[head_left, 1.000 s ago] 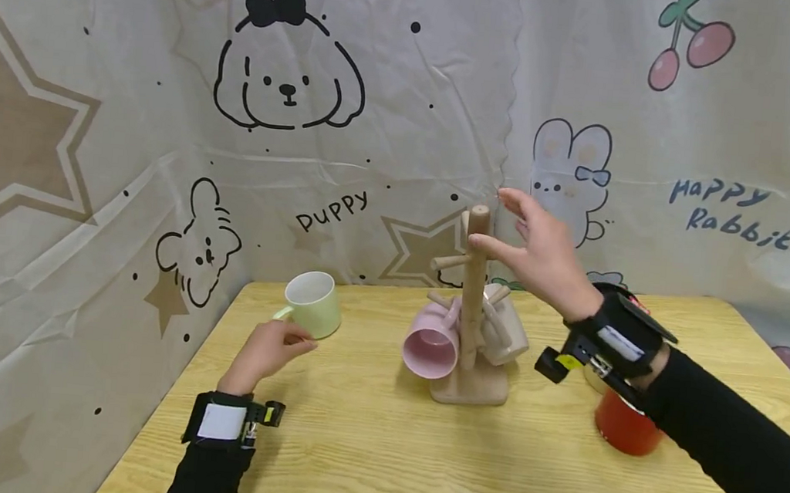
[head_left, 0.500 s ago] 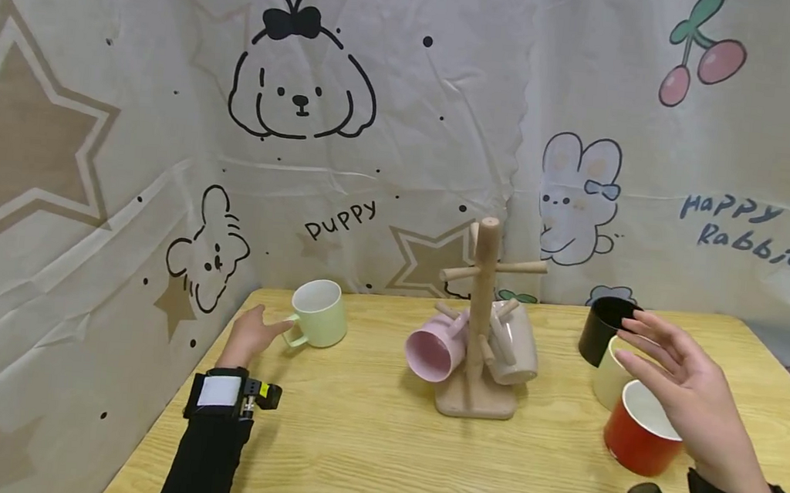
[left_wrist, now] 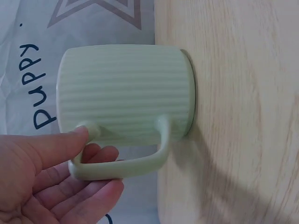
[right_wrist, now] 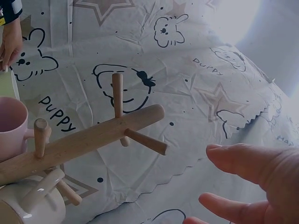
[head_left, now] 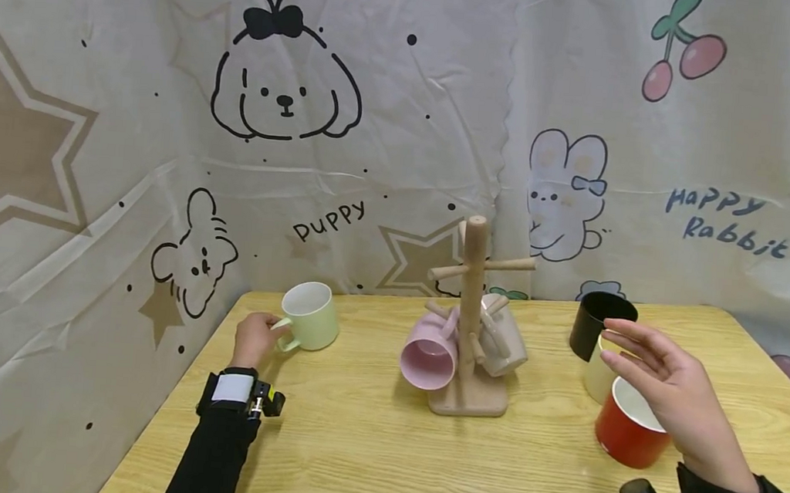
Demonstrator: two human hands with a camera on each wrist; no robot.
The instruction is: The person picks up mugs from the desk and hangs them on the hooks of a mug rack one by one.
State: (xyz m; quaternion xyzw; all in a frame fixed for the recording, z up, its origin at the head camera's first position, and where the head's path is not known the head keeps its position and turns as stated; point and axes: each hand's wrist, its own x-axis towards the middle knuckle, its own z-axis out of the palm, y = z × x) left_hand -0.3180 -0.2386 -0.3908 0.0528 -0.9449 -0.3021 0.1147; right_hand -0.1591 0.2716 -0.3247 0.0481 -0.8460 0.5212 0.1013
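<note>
At the table's back left stands a light green mug [head_left: 319, 326] with ribbed sides, upright on the wood. My left hand [head_left: 255, 340] holds its handle [left_wrist: 131, 168]; in the left wrist view the thumb lies on the handle's upper end and the fingers are behind it. On the right, my right hand [head_left: 678, 404] hovers with parted, relaxed fingers, holding nothing. It overlaps a red mug [head_left: 624, 439] and a pale yellow mug [head_left: 595, 378] in the head view. A wooden mug tree [head_left: 472, 299] bears a pink mug [head_left: 420, 349] and a beige mug [head_left: 511, 345] on its lower pegs.
Behind the yellow mug stands a black mug [head_left: 586, 331]. Bare upper pegs [head_left: 512, 264] stick out from the mug tree. A printed cloth [head_left: 380, 83] hangs along the back and left of the wooden table [head_left: 365, 445].
My right hand has moved from the mug tree's top down to the right, near the red mug. My left hand has gone from in front of the green mug to its handle and taken hold.
</note>
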